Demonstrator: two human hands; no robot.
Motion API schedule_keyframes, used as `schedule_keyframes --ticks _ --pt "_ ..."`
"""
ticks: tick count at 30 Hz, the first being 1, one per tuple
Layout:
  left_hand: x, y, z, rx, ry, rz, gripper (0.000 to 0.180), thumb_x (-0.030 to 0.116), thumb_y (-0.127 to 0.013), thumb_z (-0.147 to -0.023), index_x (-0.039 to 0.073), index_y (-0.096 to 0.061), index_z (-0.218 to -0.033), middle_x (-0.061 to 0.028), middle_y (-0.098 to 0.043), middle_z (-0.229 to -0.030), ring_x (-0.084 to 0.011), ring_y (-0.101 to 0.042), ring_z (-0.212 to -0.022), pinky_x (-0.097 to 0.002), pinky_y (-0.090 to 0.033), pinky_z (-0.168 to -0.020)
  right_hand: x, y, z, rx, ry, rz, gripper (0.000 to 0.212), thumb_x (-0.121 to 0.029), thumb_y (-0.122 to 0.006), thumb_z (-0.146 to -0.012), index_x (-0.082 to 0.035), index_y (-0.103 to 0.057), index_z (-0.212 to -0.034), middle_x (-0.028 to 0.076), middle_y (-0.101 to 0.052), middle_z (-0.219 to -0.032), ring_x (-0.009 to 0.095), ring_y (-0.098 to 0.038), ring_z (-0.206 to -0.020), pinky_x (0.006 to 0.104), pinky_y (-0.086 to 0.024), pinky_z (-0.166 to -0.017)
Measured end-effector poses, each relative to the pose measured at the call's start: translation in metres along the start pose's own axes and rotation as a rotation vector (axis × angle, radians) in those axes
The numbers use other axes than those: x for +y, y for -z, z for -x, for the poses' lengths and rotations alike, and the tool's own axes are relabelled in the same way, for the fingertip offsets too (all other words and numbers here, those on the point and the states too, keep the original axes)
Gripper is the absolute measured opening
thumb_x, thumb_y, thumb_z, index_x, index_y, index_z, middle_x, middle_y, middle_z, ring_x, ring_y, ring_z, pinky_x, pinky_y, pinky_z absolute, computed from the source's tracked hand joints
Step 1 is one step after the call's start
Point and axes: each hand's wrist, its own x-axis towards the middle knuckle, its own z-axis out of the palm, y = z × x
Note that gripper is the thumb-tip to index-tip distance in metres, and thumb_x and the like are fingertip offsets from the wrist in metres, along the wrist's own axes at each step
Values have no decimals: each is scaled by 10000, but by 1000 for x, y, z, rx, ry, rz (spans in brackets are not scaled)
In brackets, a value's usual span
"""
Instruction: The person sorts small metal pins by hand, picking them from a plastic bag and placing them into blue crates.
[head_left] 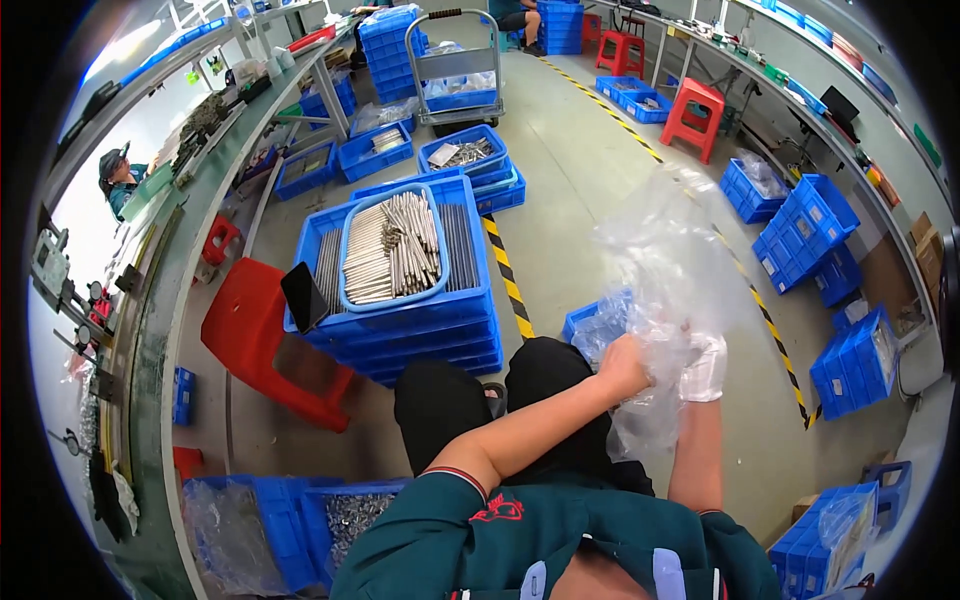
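Observation:
A large clear plastic bag [668, 255] billows upward in front of me, to the right of my knees. My bare left hand [625, 368] is closed on the gathered plastic at its left side. On the other side, my right hand [703, 366] wears a white glove and grips the bag, its fingertips partly covered by the film. Loose plastic hangs below both hands. Just beyond my left hand, a blue crate [577, 322] on the floor holds more clear plastic, partly hidden by the bag. What the bag contains, if anything, I cannot make out.
Stacked blue crates [420, 345] stand ahead on the left, topped by a tray of metal rods [395, 245] and a phone [303, 296]. A red chair [262, 310] sits beside them. A bin of small metal parts [352, 520] is at lower left; a trolley [455, 70] stands farther off.

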Motion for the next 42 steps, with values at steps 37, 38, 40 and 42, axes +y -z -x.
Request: schedule_keyframes --ticks 37,38,40,42 --pt "101 180 -142 337 33 9 376 380 -510 -829 15 -569 -766 -219 -560 -707 -390 -551 -693 -446 -415 -587 11 22 -95 127 139 290 129 -152 -560 -682 -48 -625 -724 34 -568 -648 151 -516 -511 308 -355 -433" --pt "85 173 -116 140 22 -231 290 292 -511 -841 11 -572 -806 -194 -572 -714 -343 -562 -691 -392 -434 -593 22 29 -108 155 181 434 141 -148 -537 -684 -58 -618 -756 29 -566 -667 140 -503 -497 295 -337 -419" --pt "45 142 -55 -283 71 -455 313 314 -507 -843 17 -588 -894 -198 -594 -783 -327 -576 -757 -383 -467 -667 30 29 -111 191 218 577 161 -145 -514 -686 -67 -610 -788 25 -564 -687 129 -490 -483 282 -319 -406" --pt "56 113 -10 -574 345 -240 643 616 -425 -776 0 -610 -776 -191 -613 -770 -359 -588 -776 -419 -456 -690 8 3 -97 190 -303 -413 160 -73 -576 -719 -11 -614 -861 3 -585 -735 175 -547 -641 292 -442 -578"
